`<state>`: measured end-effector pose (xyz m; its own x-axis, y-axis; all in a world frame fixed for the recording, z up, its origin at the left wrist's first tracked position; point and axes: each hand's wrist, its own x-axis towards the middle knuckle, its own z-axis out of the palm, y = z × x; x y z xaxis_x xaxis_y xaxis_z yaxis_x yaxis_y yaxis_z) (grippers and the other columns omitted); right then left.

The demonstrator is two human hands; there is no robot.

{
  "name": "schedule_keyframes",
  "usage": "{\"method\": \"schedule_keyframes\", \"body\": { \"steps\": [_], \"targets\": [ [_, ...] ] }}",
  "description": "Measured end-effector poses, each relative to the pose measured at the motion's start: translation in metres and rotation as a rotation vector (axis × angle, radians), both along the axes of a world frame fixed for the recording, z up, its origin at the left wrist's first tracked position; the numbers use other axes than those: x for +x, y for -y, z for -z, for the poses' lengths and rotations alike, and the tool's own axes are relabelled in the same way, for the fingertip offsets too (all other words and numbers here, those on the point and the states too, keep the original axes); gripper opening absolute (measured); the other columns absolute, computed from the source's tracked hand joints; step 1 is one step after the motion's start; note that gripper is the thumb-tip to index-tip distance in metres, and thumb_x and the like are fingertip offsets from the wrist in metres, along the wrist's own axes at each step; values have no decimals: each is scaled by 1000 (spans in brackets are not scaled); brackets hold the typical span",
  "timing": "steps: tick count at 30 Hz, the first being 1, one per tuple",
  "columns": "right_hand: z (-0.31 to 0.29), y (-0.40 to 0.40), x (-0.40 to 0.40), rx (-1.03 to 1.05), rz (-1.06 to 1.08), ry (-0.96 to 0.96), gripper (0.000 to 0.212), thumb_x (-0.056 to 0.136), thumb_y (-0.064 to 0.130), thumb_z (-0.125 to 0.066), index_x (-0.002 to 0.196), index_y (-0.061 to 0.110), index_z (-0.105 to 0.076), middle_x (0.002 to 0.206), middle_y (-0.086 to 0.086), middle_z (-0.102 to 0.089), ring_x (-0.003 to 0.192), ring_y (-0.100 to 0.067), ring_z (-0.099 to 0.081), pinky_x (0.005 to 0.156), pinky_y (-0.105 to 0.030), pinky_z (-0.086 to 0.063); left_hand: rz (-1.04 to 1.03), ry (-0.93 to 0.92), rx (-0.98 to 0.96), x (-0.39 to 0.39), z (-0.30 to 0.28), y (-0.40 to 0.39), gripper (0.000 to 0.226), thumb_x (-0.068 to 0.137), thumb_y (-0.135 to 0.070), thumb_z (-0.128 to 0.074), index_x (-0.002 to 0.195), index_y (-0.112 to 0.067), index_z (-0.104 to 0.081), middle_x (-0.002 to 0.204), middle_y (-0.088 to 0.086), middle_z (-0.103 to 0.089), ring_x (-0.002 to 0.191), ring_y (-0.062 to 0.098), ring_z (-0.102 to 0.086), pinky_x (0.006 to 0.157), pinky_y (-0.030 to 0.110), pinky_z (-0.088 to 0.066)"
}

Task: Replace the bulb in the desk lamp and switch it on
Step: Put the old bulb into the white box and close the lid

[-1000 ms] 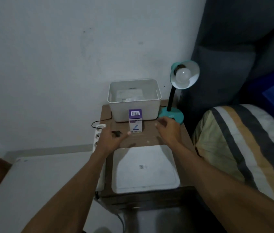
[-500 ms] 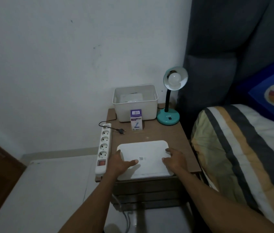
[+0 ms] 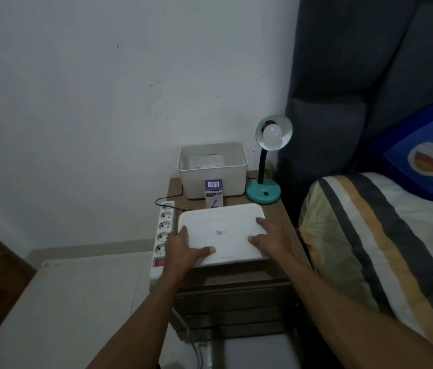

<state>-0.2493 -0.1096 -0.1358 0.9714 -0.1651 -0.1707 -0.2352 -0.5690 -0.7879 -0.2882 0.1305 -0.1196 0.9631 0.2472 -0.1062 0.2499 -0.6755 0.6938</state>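
Both hands are gripping the flat white lid (image 3: 223,233) at the front of the bedside table (image 3: 287,235), the left hand (image 3: 183,251) at its near left corner with the thumb hooked over the top, the right hand (image 3: 269,239) clasping the right edge, probably to clear working space. The teal desk lamp (image 3: 263,191) is standing at the table's back right corner, its unlit bulb (image 3: 272,133) sitting in the tilted shade. The small purple bulb box (image 3: 213,194) is standing upright against the white bin (image 3: 212,179), just behind the lid, within easy reach.
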Motion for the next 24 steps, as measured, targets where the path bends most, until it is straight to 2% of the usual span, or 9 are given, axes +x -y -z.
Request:
{"method": "schedule_keyframes", "body": {
  "steps": [3, 5, 8, 11, 14, 19, 22, 24],
  "targets": [
    [-23, -6, 16, -51, -27, 78, 70, 85, 32, -75, 148, 27, -45, 146, -8, -48, 124, -26, -51, 101, -41, -47, 9, 87, 6, 17, -21, -7, 94, 64, -50, -95, 137, -9, -50, 144, 19, -47, 133, 36, -46, 102, 44, -47],
    [-40, -10, 31, -87, -36, 116, 71, 85, 35, -74, 149, 25, -45, 146, -9, -47, 126, -27, -51, 103, -40, -46, 10, 144, -4, 34, -34, -13, 102, 56, -58, -92, 134, -4, -54, 140, 23, -51, 130, 40, -48, 104, 46, -47],
    [-69, -16, 59, -103, -32, 160, 72, 85, 36, -73, 150, 23, -45, 145, -12, -46, 128, -29, -50, 105, -37, -43, -1, 194, -22, 65, -51, -20, 100, 58, -58, -94, 133, -2, -56, 138, 23, -54, 129, 42, -49, 107, 51, -47],
    [-91, -25, 94, -130, -13, 185, 70, 86, 35, -71, 150, 25, -45, 143, -12, -45, 130, -31, -47, 106, -38, -39, -25, 252, -20, 104, -63, -29, 105, 46, -79, -78, 122, -8, -60, 127, 18, -59, 121, 39, -53, 100, 53, -52],
    [-107, -34, 140, -139, -14, 201, 71, 84, 35, -71, 150, 25, -45, 145, -11, -45, 132, -30, -46, 105, -38, -41, -27, 253, -14, 149, -76, -37, 106, 42, -82, -72, 115, -7, -60, 121, 15, -59, 117, 35, -55, 97, 51, -54],
    [-111, -39, 206, -138, -22, 182, 77, 81, 36, -69, 151, 20, -42, 149, -14, -47, 133, -31, -48, 105, -35, -43, 14, 203, -35, 213, -99, -35, 112, 51, -63, -87, 139, 0, -54, 142, 21, -52, 135, 38, -44, 109, 45, -44],
    [-106, -40, 231, -143, -26, 163, 76, 82, 33, -69, 151, 19, -42, 147, -14, -51, 129, -30, -53, 97, -31, -46, 25, 170, -8, 240, -99, -34, 119, 48, -67, -76, 141, 3, -52, 145, 24, -51, 135, 40, -46, 111, 47, -44],
    [-100, -43, 243, -145, -24, 142, 76, 80, 34, -67, 151, 20, -43, 146, -14, -51, 128, -32, -53, 98, -32, -47, 28, 146, 13, 253, -94, -35, 121, 47, -69, -74, 142, 3, -51, 146, 25, -51, 135, 41, -47, 111, 50, -44]
  ]
}}
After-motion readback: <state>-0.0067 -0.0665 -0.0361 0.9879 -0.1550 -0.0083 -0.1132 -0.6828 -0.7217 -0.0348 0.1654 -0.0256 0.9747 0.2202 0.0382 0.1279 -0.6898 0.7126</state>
